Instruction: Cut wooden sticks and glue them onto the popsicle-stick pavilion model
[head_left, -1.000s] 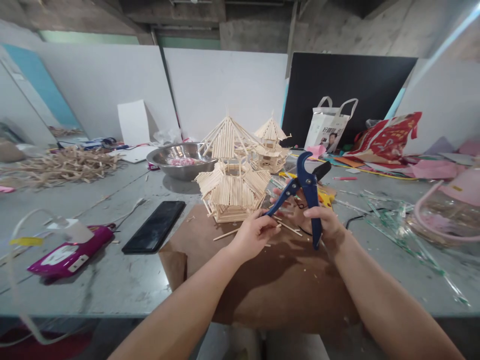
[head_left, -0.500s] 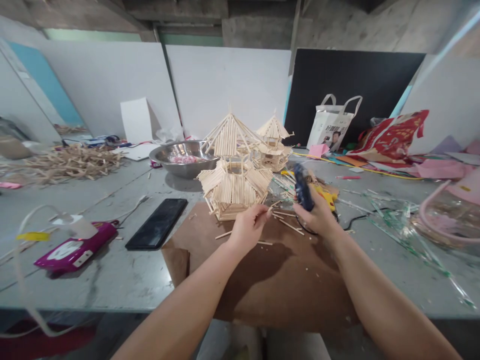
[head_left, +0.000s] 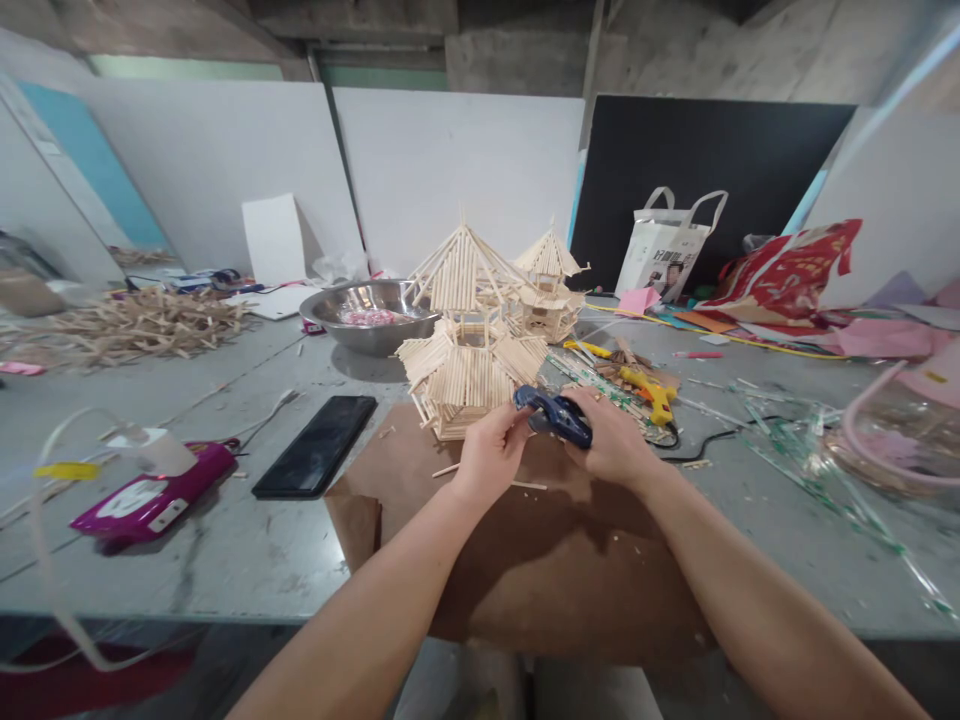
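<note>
My left hand [head_left: 491,450] is closed in a pinch in front of the stick-built pavilion model [head_left: 469,375]. The thin wooden stick in its fingertips is mostly hidden now. Held in my right hand [head_left: 611,440] is a dark blue hand cutter [head_left: 559,415], its head right at my left fingertips; its jaws cannot be made out. Both hands are over a brown board [head_left: 555,590]. A loose wooden stick [head_left: 530,486] lies on the board beside my left wrist.
Behind stands a second stick pavilion [head_left: 551,290] beside a steel bowl [head_left: 360,345]. To the right are a yellow glue gun [head_left: 652,395] and clear glue sticks [head_left: 832,480]. A phone [head_left: 315,447], a purple power strip [head_left: 161,495] and a wood-stick pile [head_left: 161,325] lie left.
My right hand has brought the blue cutter left and down to my left fingertips, uncovering the yellow glue gun. My left hand has shifted slightly left.
</note>
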